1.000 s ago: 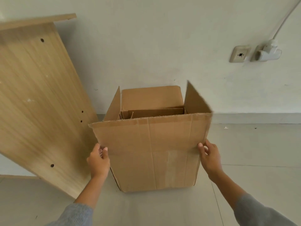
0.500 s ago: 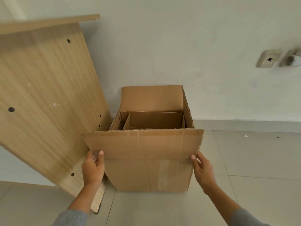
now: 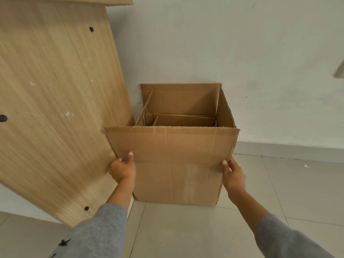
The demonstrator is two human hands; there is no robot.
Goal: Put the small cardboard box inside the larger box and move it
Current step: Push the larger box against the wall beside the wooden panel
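A wooden board (image 3: 55, 108) leans at the left. The left hand (image 3: 122, 167) grips the left edge of the big box (image 3: 175, 164), which stands on the floor (image 3: 186, 229) by the wall (image 3: 242, 53). The small box (image 3: 184, 120) sits inside. The right hand (image 3: 233, 175) grips the right edge.

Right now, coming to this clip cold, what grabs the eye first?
A large open cardboard box fills the centre, standing on the tiled floor against the white wall, with a smaller cardboard box visible down inside it. The left hand and right hand grip its near corners. A wooden panel leans at left.
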